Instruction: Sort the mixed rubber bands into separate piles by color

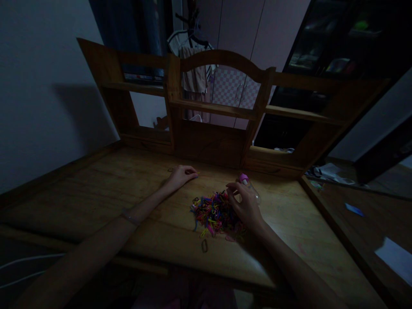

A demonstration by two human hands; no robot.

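Note:
A heap of small multicoloured rubber bands [215, 216] lies on the wooden desk. My right hand [246, 204] hovers at the heap's right side, thumb and forefinger curled together in a pinch. Whatever is between those fingertips is too small and dark to make out. Left of and beyond the heap, my left hand [182, 177] rests low over the desk with its fingers pinched, and a tiny yellow-orange bit of a band shows at the tips. Behind my right hand lies a clear bottle [256, 194] with a pink cap [243, 177], partly covered by the hand.
One loose band [204, 246] lies near the desk's front edge, another [170, 170] beside my left hand. A wooden shelf unit [212, 108] rises along the desk's back. To the right, a lower surface holds a white paper [395, 259] and a blue packet [354, 209].

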